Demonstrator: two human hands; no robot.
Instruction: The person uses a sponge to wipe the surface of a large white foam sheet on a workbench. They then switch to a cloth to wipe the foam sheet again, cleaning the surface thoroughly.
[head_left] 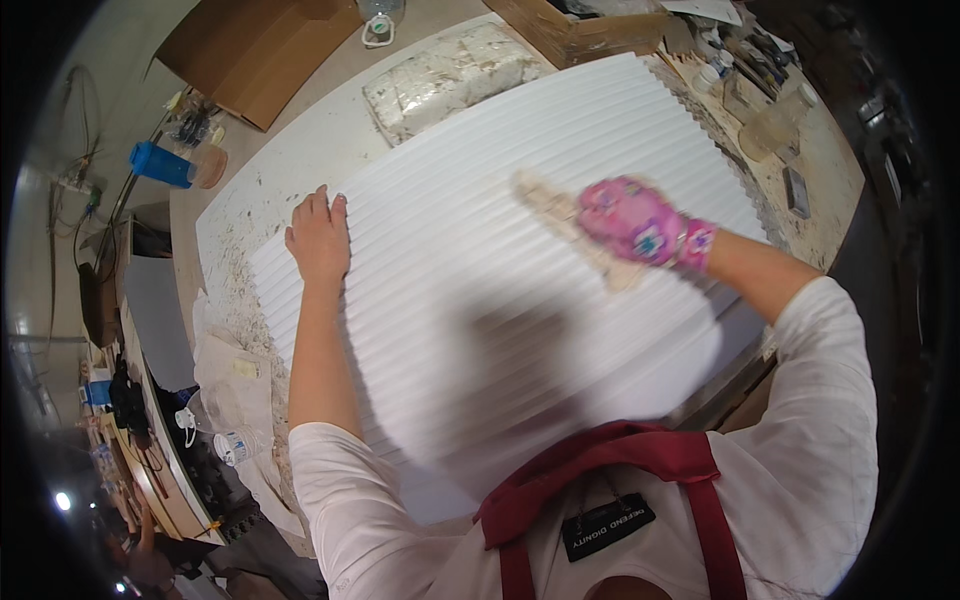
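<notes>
A large white panel with parallel ridges lies flat on the worktable in front of me. My left hand, bare, rests on its left part with the fingers stretched out. On the right side of the panel, my right hand wears a pink flowered glove and is closed on a cream-coloured cloth. The cloth lies against the ridges and is somewhat blurred. Its part under the glove is hidden.
A plastic-wrapped block lies beyond the panel, near an open cardboard box. A blue-topped bottle stands at the left. Far right are a cloudy plastic bottle and assorted tools. Debris litters the table's left side.
</notes>
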